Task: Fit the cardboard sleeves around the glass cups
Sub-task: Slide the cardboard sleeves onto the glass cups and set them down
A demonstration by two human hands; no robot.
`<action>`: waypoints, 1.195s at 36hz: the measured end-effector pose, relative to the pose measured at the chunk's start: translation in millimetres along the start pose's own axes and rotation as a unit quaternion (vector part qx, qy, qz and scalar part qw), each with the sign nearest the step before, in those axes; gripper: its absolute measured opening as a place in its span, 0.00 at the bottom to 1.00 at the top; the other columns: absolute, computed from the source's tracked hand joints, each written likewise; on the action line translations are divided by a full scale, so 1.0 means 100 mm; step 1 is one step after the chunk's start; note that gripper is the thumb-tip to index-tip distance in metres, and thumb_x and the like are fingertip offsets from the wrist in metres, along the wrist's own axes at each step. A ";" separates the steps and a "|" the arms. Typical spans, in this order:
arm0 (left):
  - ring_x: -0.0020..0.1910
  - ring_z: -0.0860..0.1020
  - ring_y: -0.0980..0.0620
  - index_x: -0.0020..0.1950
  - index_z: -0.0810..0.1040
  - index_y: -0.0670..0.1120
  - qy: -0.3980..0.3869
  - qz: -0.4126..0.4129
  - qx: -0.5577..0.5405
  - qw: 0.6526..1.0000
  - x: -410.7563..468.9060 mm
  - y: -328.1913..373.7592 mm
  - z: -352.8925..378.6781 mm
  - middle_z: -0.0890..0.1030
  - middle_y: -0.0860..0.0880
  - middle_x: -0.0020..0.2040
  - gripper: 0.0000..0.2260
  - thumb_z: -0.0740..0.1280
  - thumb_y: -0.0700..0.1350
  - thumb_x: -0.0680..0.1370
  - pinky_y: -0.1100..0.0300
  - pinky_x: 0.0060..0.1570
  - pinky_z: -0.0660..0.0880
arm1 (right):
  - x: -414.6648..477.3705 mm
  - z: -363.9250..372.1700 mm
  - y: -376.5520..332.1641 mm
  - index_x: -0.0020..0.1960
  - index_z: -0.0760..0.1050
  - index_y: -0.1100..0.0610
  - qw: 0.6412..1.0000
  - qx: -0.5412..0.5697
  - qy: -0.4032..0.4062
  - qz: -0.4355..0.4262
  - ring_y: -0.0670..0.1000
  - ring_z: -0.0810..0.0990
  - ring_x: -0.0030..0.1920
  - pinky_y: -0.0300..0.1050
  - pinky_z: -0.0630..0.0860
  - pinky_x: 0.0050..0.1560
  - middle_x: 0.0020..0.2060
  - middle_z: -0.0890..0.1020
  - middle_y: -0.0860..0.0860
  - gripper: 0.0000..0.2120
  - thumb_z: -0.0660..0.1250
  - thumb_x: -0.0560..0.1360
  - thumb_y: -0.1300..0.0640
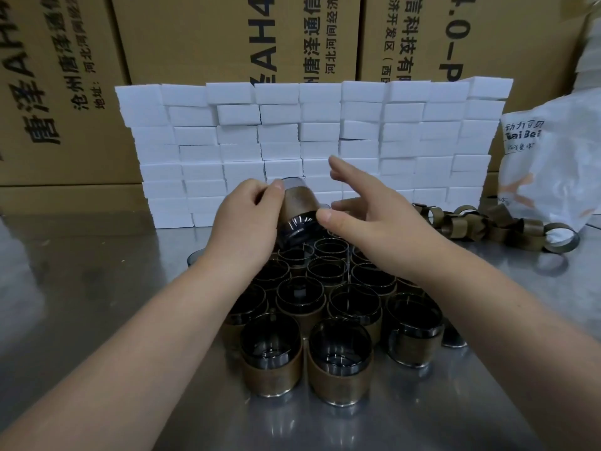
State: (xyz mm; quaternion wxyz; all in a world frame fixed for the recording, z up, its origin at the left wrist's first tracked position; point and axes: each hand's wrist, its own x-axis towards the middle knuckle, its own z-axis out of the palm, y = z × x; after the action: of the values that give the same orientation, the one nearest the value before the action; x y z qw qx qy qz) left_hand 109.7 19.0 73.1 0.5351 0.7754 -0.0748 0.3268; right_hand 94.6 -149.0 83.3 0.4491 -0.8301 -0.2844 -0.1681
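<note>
**Above the bench, left grip wraps a sleeved cup**

Over the middle of the bench (97,271), in the head view, the left grip (247,216) has its fingers curled round a glass cup (294,227), thumb up by the far end. The cup is held off the bench and tilted. A brown cardboard sleeve (300,198) sits around its middle, and bare glass shows at both ends.

Just right of that cup is the right grip (374,222), spread wide with the fingers straight and fanned, holding nothing. Its thumb tip lies right at the cup's side. Whether it actually touches, I cannot tell.

Directly beneath both grips, and running back toward the camera between the forearms, stands a tight cluster of sleeved cups (338,362). They are upright, mouths up, packed rim to rim, each banded in brown. One dark glass peeks out from behind the left forearm; whether it wears a sleeve, I cannot tell.

Well off to the right of the right grip, loose sleeves (500,222) lie in a tangled heap of brown rings on the bench. Past them slumps a white printed bag (553,164).

Beyond both grips rises a wall of stacked white foam blocks (309,131), and behind that stand big printed cartons (227,37).
</note>
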 end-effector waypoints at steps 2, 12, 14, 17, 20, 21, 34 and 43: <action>0.22 0.69 0.62 0.31 0.72 0.50 0.007 -0.039 0.003 0.999 0.05 -0.05 -0.01 0.72 0.59 0.22 0.15 0.63 0.54 0.76 0.61 0.29 0.64 | 0.01 -0.01 0.03 0.70 0.63 0.41 0.999 -0.034 0.016 0.009 0.39 0.75 0.57 0.40 0.71 0.56 0.63 0.72 0.38 0.28 0.65 0.72 0.42; 0.37 0.75 0.51 0.32 0.77 0.52 0.020 -0.033 0.259 0.965 0.04 -0.21 -0.08 0.77 0.55 0.32 0.17 0.64 0.62 0.72 0.62 0.31 0.64 | 0.07 0.00 0.13 0.62 0.73 0.46 0.979 -0.192 -0.036 0.055 0.44 0.76 0.53 0.44 0.73 0.53 0.49 0.77 0.40 0.15 0.61 0.76 0.47; 0.38 0.76 0.49 0.32 0.77 0.52 0.011 -0.038 0.271 0.962 0.04 -0.22 -0.07 0.77 0.55 0.33 0.18 0.63 0.63 0.73 0.60 0.33 0.66 | 0.07 0.01 0.16 0.61 0.74 0.47 0.974 -0.213 -0.051 0.055 0.46 0.76 0.52 0.46 0.73 0.54 0.50 0.78 0.42 0.14 0.61 0.76 0.49; 0.40 0.77 0.48 0.32 0.78 0.52 0.003 -0.037 0.256 0.966 0.03 -0.22 -0.07 0.78 0.55 0.33 0.17 0.62 0.62 0.73 0.58 0.37 0.71 | 0.06 0.08 0.18 0.61 0.74 0.47 0.969 -0.238 -0.058 0.038 0.46 0.76 0.49 0.43 0.72 0.50 0.45 0.78 0.41 0.15 0.62 0.76 0.50; 0.40 0.77 0.52 0.34 0.79 0.52 -0.017 0.011 0.227 0.974 -0.01 -0.16 -0.04 0.79 0.57 0.34 0.14 0.64 0.60 0.73 0.60 0.37 0.71 | 0.05 0.18 0.22 0.69 0.65 0.45 0.968 -0.244 -0.054 0.021 0.46 0.74 0.51 0.43 0.71 0.51 0.53 0.75 0.44 0.25 0.65 0.73 0.47; 0.39 0.76 0.55 0.34 0.79 0.54 -0.029 0.031 0.215 0.976 -0.02 -0.13 -0.03 0.78 0.58 0.34 0.12 0.65 0.60 0.72 0.60 0.37 0.70 | 0.05 0.20 0.23 0.71 0.61 0.44 0.969 -0.242 -0.051 0.019 0.47 0.74 0.54 0.45 0.71 0.54 0.59 0.72 0.46 0.29 0.65 0.73 0.46; 0.63 0.67 0.60 0.57 0.77 0.61 -0.153 0.135 0.178 0.963 -0.12 -0.05 0.04 0.69 0.60 0.67 0.14 0.65 0.57 0.72 0.66 0.58 0.60 | 0.03 0.08 0.19 0.52 0.77 0.47 0.963 -0.270 -0.015 -0.010 0.47 0.75 0.50 0.44 0.71 0.50 0.47 0.73 0.42 0.14 0.70 0.68 0.46; 0.75 0.44 0.50 0.75 0.47 0.58 -0.390 0.072 0.353 0.847 -0.28 -0.20 0.23 0.43 0.52 0.77 0.31 0.51 0.66 0.75 0.50 0.71 0.43 | 0.13 -0.43 0.70 0.47 0.82 0.53 0.933 -0.312 0.125 0.127 0.48 0.73 0.33 0.40 0.64 0.31 0.30 0.75 0.46 0.08 0.68 0.72 0.50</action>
State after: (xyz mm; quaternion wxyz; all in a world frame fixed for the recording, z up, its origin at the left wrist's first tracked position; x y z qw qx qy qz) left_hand 106.6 0.3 36.1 0.1269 0.9680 -0.2131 0.0392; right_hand 147.4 -210.9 68.1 0.2170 -0.9300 -0.0510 -0.2922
